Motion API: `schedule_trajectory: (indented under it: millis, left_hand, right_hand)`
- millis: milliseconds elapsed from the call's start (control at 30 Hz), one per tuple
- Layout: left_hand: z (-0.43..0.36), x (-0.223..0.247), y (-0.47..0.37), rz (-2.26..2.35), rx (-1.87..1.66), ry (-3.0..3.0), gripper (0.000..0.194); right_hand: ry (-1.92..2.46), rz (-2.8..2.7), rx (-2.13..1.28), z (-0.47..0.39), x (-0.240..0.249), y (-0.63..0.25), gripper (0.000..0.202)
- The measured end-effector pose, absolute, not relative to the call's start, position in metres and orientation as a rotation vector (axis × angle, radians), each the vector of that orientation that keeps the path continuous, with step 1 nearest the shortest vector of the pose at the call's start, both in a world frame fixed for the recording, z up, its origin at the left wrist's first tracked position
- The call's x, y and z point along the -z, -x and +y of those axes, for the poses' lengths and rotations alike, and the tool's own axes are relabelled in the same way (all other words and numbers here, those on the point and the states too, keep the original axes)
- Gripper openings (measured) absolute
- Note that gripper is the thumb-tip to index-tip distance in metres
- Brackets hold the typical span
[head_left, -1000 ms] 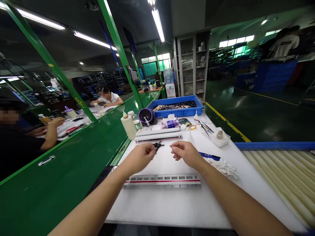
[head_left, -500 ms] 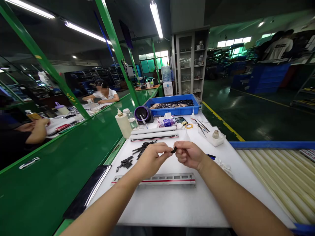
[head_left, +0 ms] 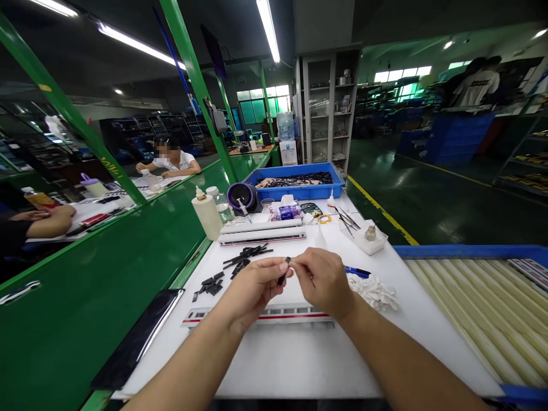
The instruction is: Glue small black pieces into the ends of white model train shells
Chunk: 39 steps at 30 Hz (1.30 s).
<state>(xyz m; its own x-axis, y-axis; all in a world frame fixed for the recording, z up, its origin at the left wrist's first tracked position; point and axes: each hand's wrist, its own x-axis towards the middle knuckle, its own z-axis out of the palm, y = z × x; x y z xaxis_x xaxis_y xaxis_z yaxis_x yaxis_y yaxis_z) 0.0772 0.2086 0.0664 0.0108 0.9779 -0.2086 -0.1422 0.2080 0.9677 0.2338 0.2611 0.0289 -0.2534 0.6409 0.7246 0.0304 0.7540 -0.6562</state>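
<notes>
A small black piece (head_left: 281, 279) is pinched between the thumb and fingers of my left hand (head_left: 257, 281). My right hand (head_left: 324, 281) is closed at the top end of that piece, its fingertips meeting it; whether they grip anything more is too small to tell. Below both hands a white train car shell (head_left: 291, 313) with a red stripe lies lengthwise on the white table (head_left: 295, 365), partly hidden by my hands. Loose black pieces (head_left: 209, 284) and longer black strips (head_left: 246, 257) are spread to the left.
Behind lie another striped shell (head_left: 261, 238), a bottle (head_left: 206, 214), a blue bin (head_left: 299, 181) of black parts and a white tray (head_left: 370, 238). Crumpled white tissue (head_left: 374, 291) and a blue pen (head_left: 357, 272) are at right. People sit beyond the green partition (head_left: 107, 251).
My left hand has turned, showing more of the black piece. My right hand has rolled over so its back faces up. The whole view has shifted slightly.
</notes>
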Motion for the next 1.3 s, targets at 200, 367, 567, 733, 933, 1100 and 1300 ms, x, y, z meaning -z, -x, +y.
schedule_trajectory:
  millis: [200,367,567,733,933,1100,1300]
  left_hand:
    - [0.205,-0.062,-0.056,1.391,-1.180,-1.113,0.035]
    - [0.209,-0.057,-0.066,1.361,-1.230,-1.166,0.028]
    - [0.225,-0.067,-0.078,1.337,-1.327,-1.218,0.027]
    - [0.233,-0.067,-0.080,1.480,-1.376,-1.228,0.027]
    - [0.229,-0.071,-0.076,1.733,-1.034,-1.701,0.019]
    - [0.223,-0.076,-0.075,1.668,-0.845,-2.010,0.017]
    - [0.226,-0.069,-0.072,1.765,-0.766,-2.101,0.020]
  right_hand:
    - [1.123,-1.922,-1.275,0.298,-0.013,-0.237,0.018]
    - [1.234,-1.913,-1.104,0.304,-0.005,-0.235,0.010]
    - [0.684,-1.482,-1.528,0.293,-0.021,-0.236,0.025]
    - [0.604,-1.335,-1.582,0.288,-0.028,-0.239,0.025]
    - [0.659,-1.332,-1.559,0.289,-0.029,-0.237,0.025]
    - [0.572,-1.131,-2.071,0.295,-0.026,-0.240,0.025]
    - [0.591,-1.172,-2.056,0.294,-0.018,-0.234,0.025]
